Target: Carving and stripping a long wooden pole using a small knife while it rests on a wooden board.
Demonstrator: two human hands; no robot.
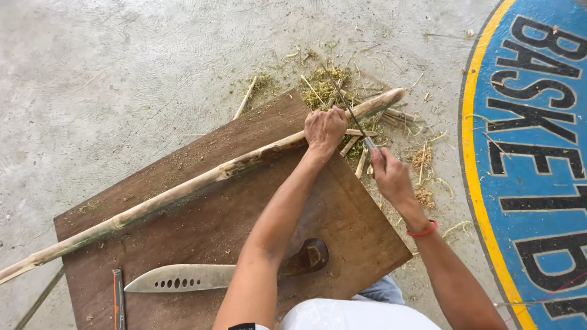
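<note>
Head view, looking down at concrete floor (122,73). Right edge: large painted floor sign (538,153), curved, blue field, yellow border band, black block letters with white outline, cut off by the frame at right and bottom. No packages or containers in view.

Left hand (325,128) closed over a long bamboo pole (183,192), knuckles up, pressing it onto a brown wooden board (202,238). Pole runs diagonally from the lower left edge, where it leaves the frame, up to its cut end (394,95) past the board's top corner. Right hand (391,177) fisted round the handle of a thin saw-like blade (345,104); handle mostly hidden in the fist, blade narrow and dark, hard to make out, crossing the pole just right of the left hand. Exact tool type unclear. Red band (423,231) on the right wrist.

On the board near the bottom: big machete-type knife (183,278), flat, pale blade with a row of holes, dark wooden handle (309,256) partly hidden behind the left forearm. Beside its tip a slim tool with orange strip (118,299), cut off at the bottom. Thin stick (40,299) off the board's lower left corner, cut off.

Bamboo shavings and short offcuts (361,131) piled on the floor around the pole's end, sawdust clumps (422,162) to the right. White cloth and blue denim of the person's clothes (354,311) at the bottom edge
</note>
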